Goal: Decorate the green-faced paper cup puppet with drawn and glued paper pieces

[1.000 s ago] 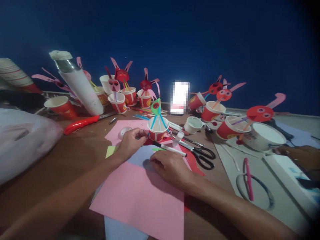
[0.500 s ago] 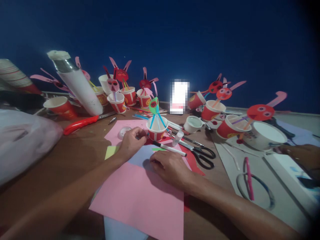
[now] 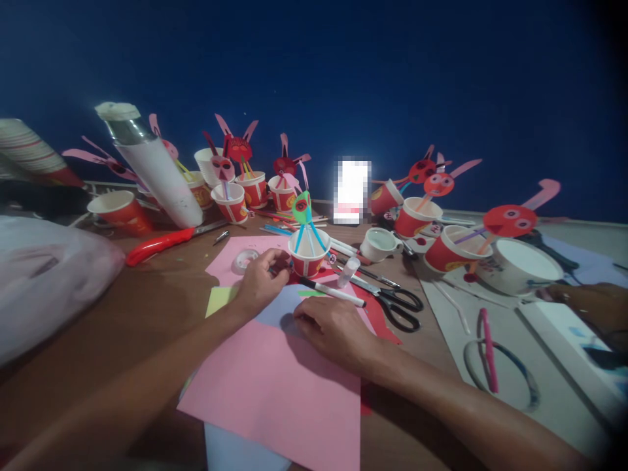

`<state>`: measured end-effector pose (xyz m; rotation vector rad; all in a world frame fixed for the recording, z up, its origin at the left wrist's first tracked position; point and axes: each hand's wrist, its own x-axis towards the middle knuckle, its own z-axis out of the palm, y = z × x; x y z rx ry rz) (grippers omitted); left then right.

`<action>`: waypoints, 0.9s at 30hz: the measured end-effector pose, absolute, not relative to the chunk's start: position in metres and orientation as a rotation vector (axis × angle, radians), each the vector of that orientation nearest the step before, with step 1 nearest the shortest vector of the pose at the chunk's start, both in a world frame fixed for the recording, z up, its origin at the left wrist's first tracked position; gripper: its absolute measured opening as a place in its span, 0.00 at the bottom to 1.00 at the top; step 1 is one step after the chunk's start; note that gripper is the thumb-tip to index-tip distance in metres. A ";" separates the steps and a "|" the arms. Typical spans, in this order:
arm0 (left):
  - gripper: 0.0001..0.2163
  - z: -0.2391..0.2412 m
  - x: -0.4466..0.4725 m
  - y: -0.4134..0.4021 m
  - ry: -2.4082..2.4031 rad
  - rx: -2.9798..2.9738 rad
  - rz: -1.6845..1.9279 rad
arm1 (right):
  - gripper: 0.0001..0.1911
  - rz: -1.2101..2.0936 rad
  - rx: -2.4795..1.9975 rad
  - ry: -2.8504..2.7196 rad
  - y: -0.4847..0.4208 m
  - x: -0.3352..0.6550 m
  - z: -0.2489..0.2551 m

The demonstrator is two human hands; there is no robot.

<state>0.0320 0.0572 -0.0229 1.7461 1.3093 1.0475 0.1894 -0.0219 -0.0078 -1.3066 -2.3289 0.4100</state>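
A red and white paper cup stands in front of me. Blue straws rise from it to a green round paper head with a red eye and pink ears. Beside the cup's left side is my left hand, its fingers loosely bent and a little apart; I see nothing in them. My right hand rests, curled closed, on the pink paper sheet, with its fingertips tucked out of sight. A black and white marker lies just beyond it. Black-handled scissors lie to its right.
Similar cup figures stand behind, such as a red-headed one at right. A white bottle leans at left near a red-handled cutter and a plastic bag. A mug holds liquid. Another person's hand shows at right.
My left hand has shifted very slightly to the right beside the cup. My right hand and the things on the table stay as they were.
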 end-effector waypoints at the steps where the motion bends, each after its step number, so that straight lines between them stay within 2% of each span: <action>1: 0.10 -0.022 0.032 0.057 1.307 1.748 1.046 | 0.06 0.412 -1.307 -2.327 -0.022 0.189 -0.008; 27: 0.09 -0.016 0.025 0.055 1.301 1.850 0.954 | 0.06 0.401 -1.305 -2.349 -0.024 0.190 -0.009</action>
